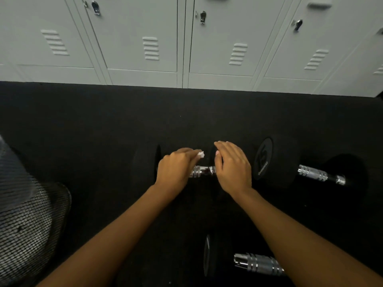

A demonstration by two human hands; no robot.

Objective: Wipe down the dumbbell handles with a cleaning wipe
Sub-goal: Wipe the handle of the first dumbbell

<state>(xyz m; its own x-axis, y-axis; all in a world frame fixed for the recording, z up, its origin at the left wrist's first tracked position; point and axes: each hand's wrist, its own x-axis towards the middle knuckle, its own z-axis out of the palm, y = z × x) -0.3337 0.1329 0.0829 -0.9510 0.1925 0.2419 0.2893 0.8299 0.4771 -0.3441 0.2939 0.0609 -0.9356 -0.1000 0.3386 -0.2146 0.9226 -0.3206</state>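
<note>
In the head view, your left hand (pixel 176 168) was curled round a small white wipe (pixel 201 154). A bit of the wipe stuck out past your fingers. That hand sat on the left part of the shiny handle (pixel 204 171) of the middle dumbbell (pixel 145 162). I could not tell if the wipe itself touched the metal.

Your right hand (pixel 232 166) lay flat with its fingers nearly straight. It rested on top of the right end of that dumbbell and held nothing. Only a short piece of the handle showed between your two hands.

The dumbbell lay on the black floor (pixel 103 121). A second dumbbell (pixel 277 160) lay just beside it on the right. A third dumbbell (pixel 257 264) lay closer to you, partly under your right arm.

Grey lockers (pixel 141 38) stood along the far edge of the floor. A dark mesh thing (pixel 27 214) sat at your left.
</note>
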